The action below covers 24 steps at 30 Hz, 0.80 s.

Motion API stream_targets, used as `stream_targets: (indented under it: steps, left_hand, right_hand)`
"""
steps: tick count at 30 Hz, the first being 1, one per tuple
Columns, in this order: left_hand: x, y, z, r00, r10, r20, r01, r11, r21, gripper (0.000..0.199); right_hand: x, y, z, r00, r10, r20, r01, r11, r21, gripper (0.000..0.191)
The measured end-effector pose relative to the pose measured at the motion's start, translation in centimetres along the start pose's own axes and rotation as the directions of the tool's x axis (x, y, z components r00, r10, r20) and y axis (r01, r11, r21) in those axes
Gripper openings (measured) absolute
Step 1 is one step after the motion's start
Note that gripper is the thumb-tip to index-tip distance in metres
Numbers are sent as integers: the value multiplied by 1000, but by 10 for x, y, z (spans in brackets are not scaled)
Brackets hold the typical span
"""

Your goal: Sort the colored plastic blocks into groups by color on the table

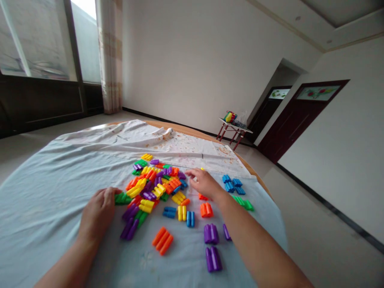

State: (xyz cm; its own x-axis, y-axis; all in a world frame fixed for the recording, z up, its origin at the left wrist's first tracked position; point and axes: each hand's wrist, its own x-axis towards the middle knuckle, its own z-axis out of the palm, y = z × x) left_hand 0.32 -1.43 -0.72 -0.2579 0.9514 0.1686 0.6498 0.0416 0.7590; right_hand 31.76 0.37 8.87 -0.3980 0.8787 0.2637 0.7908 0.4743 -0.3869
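Observation:
A heap of bright plastic toy blocks (159, 190), each shaped like joined rounded tubes, lies mid-table in yellow, orange, purple, green and blue. At the heap's left edge my left hand (99, 210) has its curled fingers on a green block (122, 199); its fingertips are partly hidden. My right hand (204, 183) hovers at the heap's right side, fingers apart, close to a purple block (181, 175), with nothing seen in it. An orange block (203, 197) is partly covered by that hand.
Sorted by colour on the right are blue blocks (233, 184), green blocks (243, 203), an orange block (206, 210) and purple blocks (213, 259). Another orange block (162, 241) lies in front. A wrinkled cloth (60, 184) covers the round table. A small side table (235, 127) stands beyond.

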Motion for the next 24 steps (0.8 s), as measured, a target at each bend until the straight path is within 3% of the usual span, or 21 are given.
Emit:
stream_targets:
  steps: [3, 6, 9, 12, 19, 21, 23, 24]
  left_hand:
    - [-2, 1, -1, 1000, 10, -9, -10, 1000, 13, 46]
    - [-3, 1, -2, 1000, 10, -19, -10, 1000, 22, 46]
    - [-3, 3, -3, 1000, 1, -17, -1, 999, 35, 46]
    - [-2, 5, -4, 1000, -12, -15, 12, 999, 49, 46]
    - [2, 2, -4, 999, -44, 5, 43, 993, 106, 50]
    - [4, 0, -3, 999, -45, -1, 45, 992, 118, 48]
    - [5, -1, -3, 999, -38, -4, 39, 990, 136, 47]
    - [5, -1, -3, 1000, -31, 0, 30, 989, 144, 46]
  right_hand:
    - [-36, -45, 17, 985, -77, 154, 75, 997, 17, 21]
    - [-63, -73, 40, 972, -15, 234, 29, 998, -57, 35]
    - [-75, -83, 60, 957, 23, 290, 10, 994, -112, 50]
    - [-76, -86, 72, 948, 19, 318, 24, 991, -131, 47]
    - [-73, -94, 73, 941, 253, 224, -201, 952, -230, 49]
    - [-78, -93, 70, 968, 175, 180, -140, 971, -193, 46]
    - [-83, -89, 66, 986, -17, 168, 41, 989, -139, 43]
    - [-85, -87, 65, 973, -124, 196, 148, 982, -115, 44]
